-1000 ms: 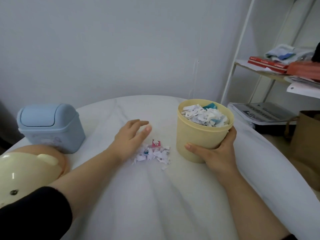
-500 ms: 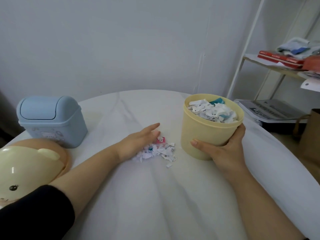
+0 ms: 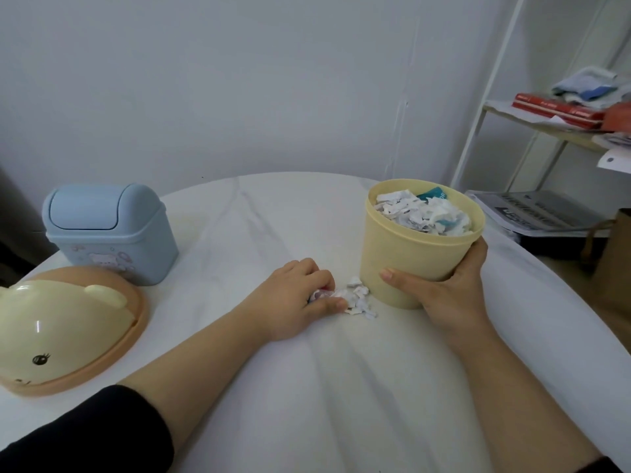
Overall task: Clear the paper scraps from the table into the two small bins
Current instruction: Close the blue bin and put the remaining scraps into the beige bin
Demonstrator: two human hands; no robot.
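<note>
A small pile of white paper scraps (image 3: pixel 356 298) lies on the white table (image 3: pixel 307 387), right beside the base of a yellow bin (image 3: pixel 413 254) that is full of scraps to the rim. My right hand (image 3: pixel 444 291) grips the yellow bin's lower wall and holds it upright. My left hand (image 3: pixel 300 302) rests on the table with its fingers curled over the left part of the pile, pinching some scraps. A blue bin (image 3: pixel 106 230) with a swing lid stands at the far left, its lid shut.
A yellow and orange bear-face lid (image 3: pixel 65 332) lies at the left edge of the table. A white shelf rack (image 3: pixel 553 131) with books and papers stands to the right, and a brown paper bag (image 3: pixel 614 268) sits beside it.
My left hand went from open and flat beside the pile to curled over it, gathering scraps toward the yellow bin. The right hand kept its hold on the bin.
</note>
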